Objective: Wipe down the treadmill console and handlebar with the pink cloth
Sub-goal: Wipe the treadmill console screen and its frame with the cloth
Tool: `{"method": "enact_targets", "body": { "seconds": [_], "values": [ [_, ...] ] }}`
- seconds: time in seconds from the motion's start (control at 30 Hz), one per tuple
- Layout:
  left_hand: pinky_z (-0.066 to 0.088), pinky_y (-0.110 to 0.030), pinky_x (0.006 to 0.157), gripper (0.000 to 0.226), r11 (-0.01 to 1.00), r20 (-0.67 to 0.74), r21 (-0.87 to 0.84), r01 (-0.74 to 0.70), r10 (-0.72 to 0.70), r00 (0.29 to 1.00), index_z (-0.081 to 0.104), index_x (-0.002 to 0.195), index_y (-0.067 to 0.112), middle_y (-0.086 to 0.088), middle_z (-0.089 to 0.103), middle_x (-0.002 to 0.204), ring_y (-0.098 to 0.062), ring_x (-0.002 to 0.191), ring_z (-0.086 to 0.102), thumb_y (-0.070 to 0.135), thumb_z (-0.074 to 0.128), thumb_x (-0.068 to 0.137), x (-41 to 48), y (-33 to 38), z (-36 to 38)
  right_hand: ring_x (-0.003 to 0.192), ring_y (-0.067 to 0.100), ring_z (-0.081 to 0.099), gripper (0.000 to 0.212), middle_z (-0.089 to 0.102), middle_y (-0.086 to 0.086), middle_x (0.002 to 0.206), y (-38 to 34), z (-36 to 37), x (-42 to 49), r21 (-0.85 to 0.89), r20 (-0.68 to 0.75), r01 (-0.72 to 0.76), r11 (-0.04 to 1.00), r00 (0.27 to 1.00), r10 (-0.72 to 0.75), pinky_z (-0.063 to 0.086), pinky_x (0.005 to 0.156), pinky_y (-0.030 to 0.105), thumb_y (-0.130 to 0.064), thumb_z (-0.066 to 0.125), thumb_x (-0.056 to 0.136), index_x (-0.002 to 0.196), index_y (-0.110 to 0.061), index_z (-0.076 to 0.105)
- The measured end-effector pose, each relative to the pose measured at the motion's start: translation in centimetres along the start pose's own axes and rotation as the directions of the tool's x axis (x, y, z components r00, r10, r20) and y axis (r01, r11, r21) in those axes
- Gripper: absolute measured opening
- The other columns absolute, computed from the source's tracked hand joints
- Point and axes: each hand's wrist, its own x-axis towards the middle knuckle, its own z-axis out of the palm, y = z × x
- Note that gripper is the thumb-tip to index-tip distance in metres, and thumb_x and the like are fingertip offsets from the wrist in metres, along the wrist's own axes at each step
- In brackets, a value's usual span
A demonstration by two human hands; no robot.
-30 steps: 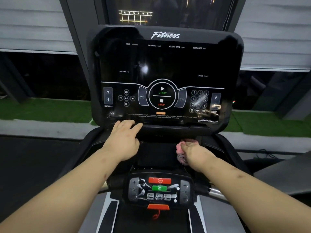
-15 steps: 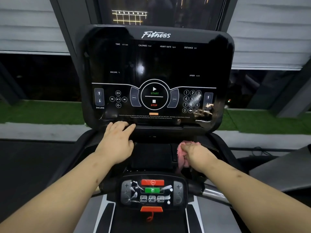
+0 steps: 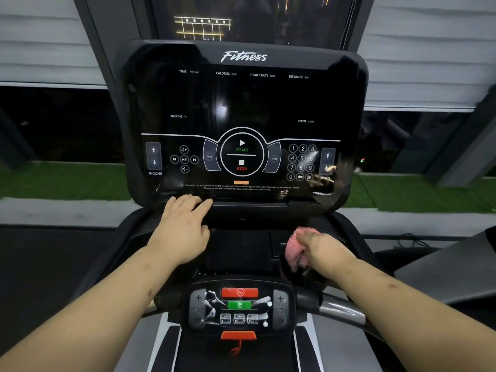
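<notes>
One pink cloth (image 3: 294,251), gripped by the right hand (image 3: 322,248), trails downward.

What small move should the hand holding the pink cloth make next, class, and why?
Probably slide the right hand, gripping the bunched pink terry cloth, leftward across the black console tray. The cloth sits by the tray's right side, while the left hand rests flat just below the glossy black display panel.

Bunched pink cloth (image 3: 294,251) lies below black upright console (image 3: 243,108).
</notes>
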Motion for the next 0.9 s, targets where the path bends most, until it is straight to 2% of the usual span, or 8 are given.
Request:
{"method": "enact_targets", "body": {
  "seconds": [0.13, 0.27, 0.33, 0.43, 0.5, 0.53, 0.73, 0.9],
  "values": [
    [0.007, -0.047, 0.127, 0.064, 1.000, 0.019, -0.007, 0.018, -0.018, 1.000, 0.036, 0.158, 0.023, -0.002, 0.040, 0.154, -0.023, 0.149, 0.024, 0.035, 0.053, 0.097, 0.2, 0.4, -0.1, 0.134, 0.028, 0.050, 0.041, 0.053, 0.007, 0.148, -1.5, -0.5, 0.4, 0.026, 0.021, -0.104, 0.994, 0.994, 0.104, 0.041, 0.109, 0.039, -0.022, 0.042, 0.105, 0.144, -0.019, 0.053],
    [0.008, -0.050, 0.126, 0.063, 0.998, 0.036, 0.036, 0.053, -0.055, 0.998, 0.033, 0.158, 0.024, -0.004, 0.039, 0.156, -0.028, 0.151, 0.021, 0.037, 0.049, 0.098, 0.4, 1.4, -0.1, 0.153, 0.020, 0.024, 0.078, 0.024, 0.001, 0.167, -4.5, -2.5, 1.6, 0.022, 0.198, -0.047, 0.999, 0.979, 0.042, 0.025, 0.121, 0.028, -0.022, 0.069, 0.093, 0.160, -0.019, 0.028],
    [0.008, -0.052, 0.126, 0.063, 0.996, 0.045, 0.050, 0.067, -0.069, 0.997, 0.031, 0.159, 0.024, -0.004, 0.038, 0.158, -0.030, 0.152, 0.020, 0.037, 0.047, 0.099, 0.5, 1.9, 0.0, 0.150, 0.019, 0.030, 0.071, 0.029, 0.002, 0.166, -4.5, -2.7, 1.6, 0.059, 0.181, -0.054, 0.997, 0.983, 0.043, 0.026, 0.121, 0.027, -0.022, 0.064, 0.097, 0.159, -0.022, 0.030],
    [0.008, -0.054, 0.126, 0.064, 0.994, 0.070, 0.069, 0.081, -0.086, 0.994, 0.029, 0.159, 0.026, -0.003, 0.035, 0.160, -0.031, 0.153, 0.017, 0.039, 0.046, 0.099, 0.5, 2.3, -0.3, 0.122, 0.026, 0.058, 0.036, 0.063, 0.007, 0.133, -3.7, -3.1, 0.8, 0.230, 0.166, -0.134, 0.964, 0.981, 0.097, 0.043, 0.102, 0.027, -0.017, 0.051, 0.104, 0.139, -0.015, 0.059],
    [0.006, -0.055, 0.126, 0.063, 0.994, 0.089, 0.071, 0.086, -0.092, 0.992, 0.027, 0.159, 0.028, -0.002, 0.033, 0.161, -0.029, 0.153, 0.016, 0.039, 0.045, 0.100, 0.6, 2.8, -0.5, 0.093, 0.025, 0.067, 0.025, 0.069, 0.004, 0.093, -2.1, -3.6, 0.0, 0.248, 0.231, -0.189, 0.950, 0.964, 0.131, 0.050, 0.073, 0.019, -0.015, 0.054, 0.103, 0.119, -0.008, 0.071],
    [0.005, -0.056, 0.125, 0.062, 0.994, 0.097, 0.068, 0.083, -0.089, 0.991, 0.027, 0.159, 0.029, -0.001, 0.032, 0.161, -0.028, 0.153, 0.017, 0.039, 0.045, 0.100, 0.7, 3.2, -0.7, 0.087, 0.021, 0.068, 0.025, 0.068, 0.001, 0.086, -1.3, -3.7, -0.2, 0.262, 0.192, -0.195, 0.945, 0.970, 0.147, 0.047, 0.065, 0.014, -0.017, 0.053, 0.103, 0.116, -0.009, 0.072],
    [0.005, -0.059, 0.125, 0.062, 0.999, 0.117, 0.022, -0.028, 0.025, 0.993, 0.026, 0.159, 0.030, -0.001, 0.030, 0.162, -0.025, 0.151, 0.022, 0.039, 0.045, 0.101, 2.3, 7.7, -1.3, 0.128, 0.025, 0.056, 0.044, 0.059, 0.006, 0.144, 4.0, -4.7, -2.5, 0.093, 0.017, -0.223, 0.970, 0.975, 0.222, 0.039, 0.106, 0.028, -0.022, 0.051, 0.102, 0.146, -0.027, 0.054],
    [0.008, -0.057, 0.125, 0.064, 0.986, 0.144, -0.022, -0.163, 0.165, 0.976, 0.024, 0.160, 0.030, -0.002, 0.027, 0.162, -0.025, 0.149, 0.022, 0.036, 0.044, 0.099, 3.7, 14.3, 0.0, 0.127, 0.021, 0.058, 0.042, 0.061, 0.001, 0.142, 6.6, -2.5, -5.5, 0.106, 0.183, -0.260, 0.960, 0.954, 0.238, 0.043, 0.108, 0.028, -0.028, 0.052, 0.102, 0.143, -0.032, 0.057]
  ]
}}
